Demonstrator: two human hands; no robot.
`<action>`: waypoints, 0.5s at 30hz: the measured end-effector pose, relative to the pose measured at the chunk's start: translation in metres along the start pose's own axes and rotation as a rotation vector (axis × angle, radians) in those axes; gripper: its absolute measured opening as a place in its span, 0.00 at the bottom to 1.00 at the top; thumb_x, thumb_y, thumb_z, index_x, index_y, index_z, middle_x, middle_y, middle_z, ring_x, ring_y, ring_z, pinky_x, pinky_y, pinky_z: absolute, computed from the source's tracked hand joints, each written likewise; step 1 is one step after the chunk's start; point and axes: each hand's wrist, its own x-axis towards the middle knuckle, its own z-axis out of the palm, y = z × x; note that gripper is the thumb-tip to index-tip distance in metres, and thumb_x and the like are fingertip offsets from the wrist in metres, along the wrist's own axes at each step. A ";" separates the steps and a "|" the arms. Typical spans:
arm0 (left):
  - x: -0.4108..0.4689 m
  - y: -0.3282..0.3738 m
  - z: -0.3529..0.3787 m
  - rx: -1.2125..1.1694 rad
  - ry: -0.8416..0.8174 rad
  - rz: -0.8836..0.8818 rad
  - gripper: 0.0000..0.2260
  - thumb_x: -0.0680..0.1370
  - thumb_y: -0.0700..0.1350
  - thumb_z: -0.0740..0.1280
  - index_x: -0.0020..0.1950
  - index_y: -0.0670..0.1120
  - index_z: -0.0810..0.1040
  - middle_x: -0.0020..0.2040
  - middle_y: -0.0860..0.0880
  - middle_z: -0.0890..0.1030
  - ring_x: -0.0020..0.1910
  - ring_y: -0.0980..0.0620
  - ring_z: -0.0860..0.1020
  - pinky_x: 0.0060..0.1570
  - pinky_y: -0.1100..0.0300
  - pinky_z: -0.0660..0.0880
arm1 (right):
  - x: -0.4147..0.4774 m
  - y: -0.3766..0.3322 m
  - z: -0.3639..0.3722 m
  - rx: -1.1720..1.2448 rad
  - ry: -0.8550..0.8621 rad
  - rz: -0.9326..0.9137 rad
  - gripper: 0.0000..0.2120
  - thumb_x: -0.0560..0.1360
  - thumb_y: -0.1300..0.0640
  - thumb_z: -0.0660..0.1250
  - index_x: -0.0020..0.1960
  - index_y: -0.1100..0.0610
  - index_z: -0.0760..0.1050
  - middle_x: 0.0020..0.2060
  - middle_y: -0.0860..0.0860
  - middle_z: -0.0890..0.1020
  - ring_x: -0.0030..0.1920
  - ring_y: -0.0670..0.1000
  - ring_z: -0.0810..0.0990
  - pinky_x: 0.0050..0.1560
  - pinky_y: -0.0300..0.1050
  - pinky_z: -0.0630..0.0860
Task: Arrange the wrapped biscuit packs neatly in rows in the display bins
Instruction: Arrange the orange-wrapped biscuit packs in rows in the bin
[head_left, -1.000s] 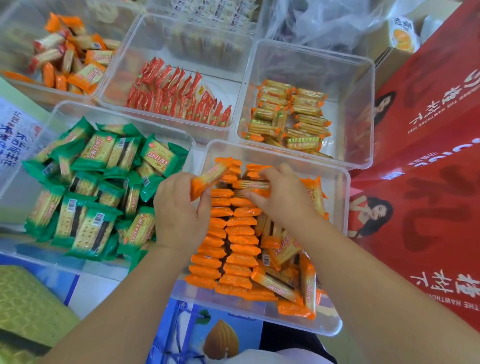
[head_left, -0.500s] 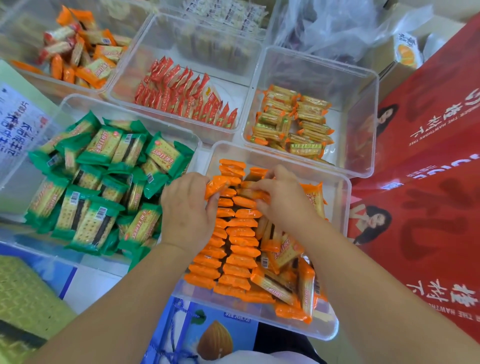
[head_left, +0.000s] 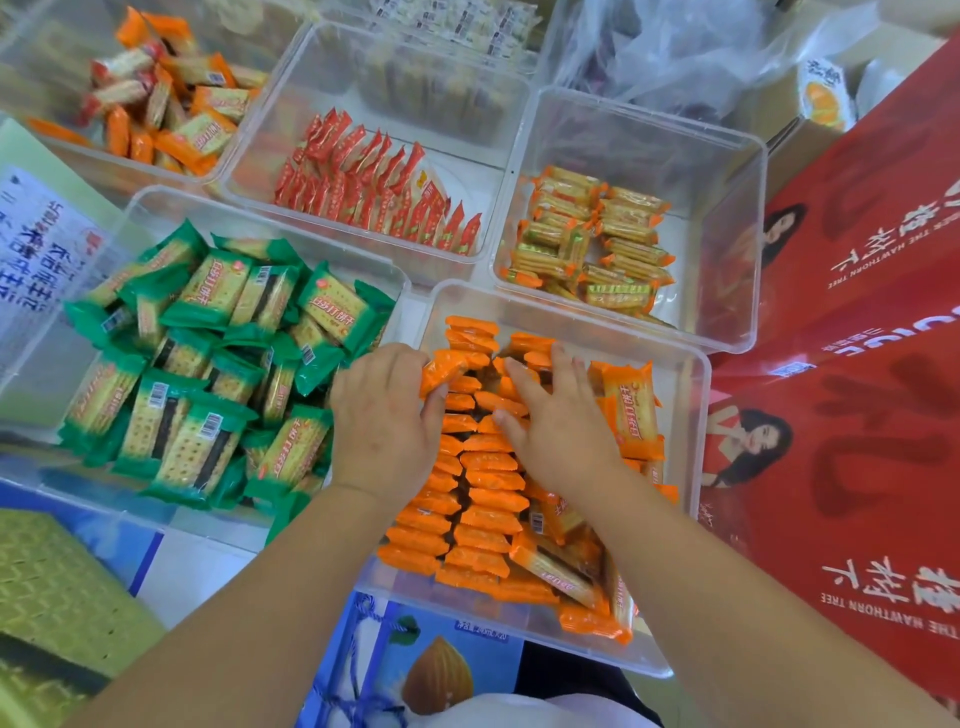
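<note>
The left forearm (head_left: 249, 587) and the right forearm (head_left: 727, 597), both bare, reach forward from the lower edge and come near together at the hands. The left hand (head_left: 387, 423) shows its back, and it grips one orange pack (head_left: 451, 366) between the thumb and the curled fingers. The right hand (head_left: 561, 421) lies palm down just beside it, with fingers (head_left: 522, 376) spread and almost straight, resting on the rows of orange packs (head_left: 483, 499).
</note>
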 end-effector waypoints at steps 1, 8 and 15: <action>0.000 0.000 0.000 0.000 0.001 0.001 0.08 0.79 0.48 0.67 0.50 0.44 0.74 0.46 0.47 0.75 0.45 0.43 0.73 0.45 0.47 0.69 | -0.002 0.001 0.004 -0.006 -0.061 -0.017 0.33 0.80 0.32 0.50 0.82 0.41 0.46 0.81 0.57 0.41 0.80 0.63 0.41 0.79 0.61 0.50; 0.000 -0.001 0.002 0.003 0.005 -0.003 0.08 0.79 0.49 0.67 0.51 0.44 0.74 0.47 0.47 0.75 0.46 0.44 0.73 0.46 0.46 0.69 | 0.002 0.001 -0.005 0.444 0.126 0.011 0.40 0.79 0.44 0.67 0.82 0.52 0.50 0.82 0.50 0.50 0.79 0.48 0.57 0.71 0.38 0.56; -0.001 0.000 0.001 0.002 0.007 -0.019 0.08 0.79 0.49 0.67 0.51 0.45 0.74 0.48 0.47 0.75 0.47 0.44 0.73 0.48 0.46 0.69 | 0.026 -0.001 -0.010 0.561 0.019 0.153 0.31 0.70 0.37 0.75 0.68 0.46 0.69 0.61 0.45 0.80 0.60 0.51 0.78 0.53 0.47 0.76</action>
